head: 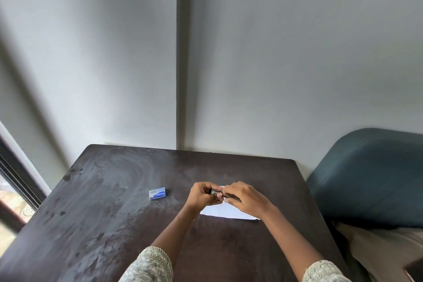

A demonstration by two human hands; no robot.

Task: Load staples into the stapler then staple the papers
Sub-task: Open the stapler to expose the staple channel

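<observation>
**Stapler held in both hands above the papers**

The stapler (pixel 225 194), a small dark metal one, sits between the two hands, lifted off the counter (pixel 114 190). The left hand (pixel 202 196) is closed around its left end, thumb pressed against the side. The right hand (pixel 246 199) is closed over its right part from above, fingertips at the middle of the body. Whether the stapler is opened up cannot be told; the fingers hide most of it.

Directly under and just behind the hands lie the white papers (pixel 225 212), flat on the counter, partly covered by the right wrist. Well to the left of the left hand rests a small blue staple box (pixel 157 193), apart from everything else. To the right of the right forearm stands a teal upholstered chair (pixel 370 178). Both forearms end in pale patterned sleeves (pixel 153 265).
</observation>
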